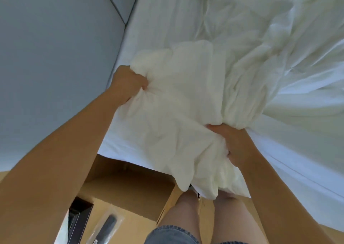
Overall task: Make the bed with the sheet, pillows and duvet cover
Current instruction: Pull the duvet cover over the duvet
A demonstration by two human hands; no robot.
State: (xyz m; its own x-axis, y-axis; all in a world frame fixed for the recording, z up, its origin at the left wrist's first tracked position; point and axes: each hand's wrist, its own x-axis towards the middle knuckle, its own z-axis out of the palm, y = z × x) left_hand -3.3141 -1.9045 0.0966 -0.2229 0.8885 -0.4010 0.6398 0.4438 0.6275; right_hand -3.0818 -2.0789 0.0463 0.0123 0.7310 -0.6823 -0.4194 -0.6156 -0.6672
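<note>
Below the hands, an open cardboard box (130, 184) stood by the person's legs, and what it held could not be made out. The left hand (128, 84) and right hand (230, 143) each clutched the bunched cream duvet (178, 98), which spread beyond them over the white sheet (167, 20).

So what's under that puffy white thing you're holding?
The white sheet at the bed's corner shows around the bundle, a cardboard box below its hanging end. Directly beneath it is covered.
</note>
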